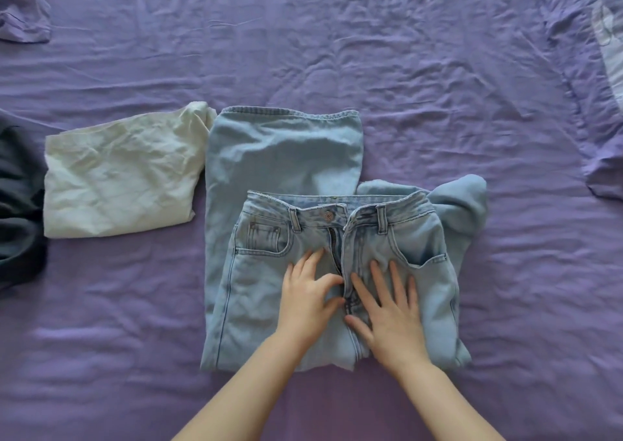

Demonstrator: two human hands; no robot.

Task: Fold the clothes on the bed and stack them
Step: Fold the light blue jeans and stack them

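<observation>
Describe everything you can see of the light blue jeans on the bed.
The light blue jeans are pale washed denim, partly folded on the purple bedsheet. The waist section lies face up on top, showing belt loops, a metal button, an open zip and front pockets. A wide hemmed leg stretches away beneath it, and more denim bunches out at the right. The left hand and right hand rest on the fly area, fingers spread. A folded white garment touches the leg's left edge.

One head-worn wide-angle view looks forward and steeply down from above the near edge of the bed (438,69), close enough that both forearms enter from the bottom edge; the sheet fills the frame, its far part bowed by the lens
</observation>
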